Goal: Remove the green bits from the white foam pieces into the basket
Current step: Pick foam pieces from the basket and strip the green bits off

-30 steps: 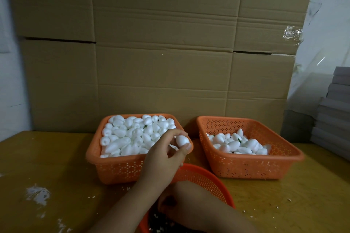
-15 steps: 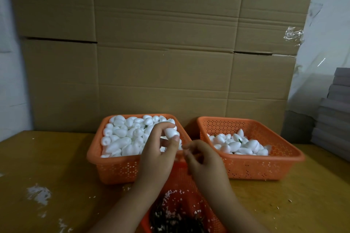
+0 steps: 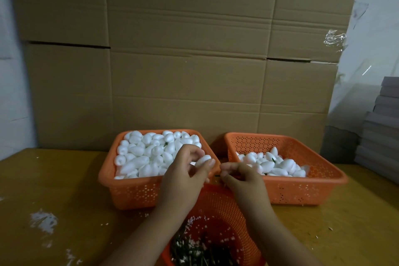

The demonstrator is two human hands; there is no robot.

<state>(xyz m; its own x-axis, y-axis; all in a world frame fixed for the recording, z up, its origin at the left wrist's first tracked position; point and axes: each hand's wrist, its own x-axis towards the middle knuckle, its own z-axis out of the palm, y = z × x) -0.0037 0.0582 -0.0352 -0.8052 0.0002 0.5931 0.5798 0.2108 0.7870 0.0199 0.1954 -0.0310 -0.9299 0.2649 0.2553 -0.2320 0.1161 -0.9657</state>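
Currently, entries run from the biggest item down.
Backdrop: corrugated cardboard sheets (image 3: 185,49), matt brown, creased in horizontal bands, standing behind your table (image 3: 54,190) of worn yellow wood.
Left basket (image 3: 133,192): orange perforated plastic, rectangular, heaped to the rim with white foam pieces (image 3: 146,153).
Right basket (image 3: 302,188): same make, only partly filled with foam pieces.
Round basket (image 3: 218,203): orange mesh, nearest you, under your hands; dark green bits (image 3: 200,252) and white crumbs lie in its bottom.
Your left hand (image 3: 183,177): fingers curled, thumb and fingertips pinching one foam piece.
Your right hand (image 3: 241,179): fingertips drawn together, just beside the left hand; whether they hold anything, you cannot tell.
Held foam piece (image 3: 203,160): egg-shaped, smooth matt white, above the left basket's near right corner; long axis runs left-low to right-high, upper end towards your right hand.
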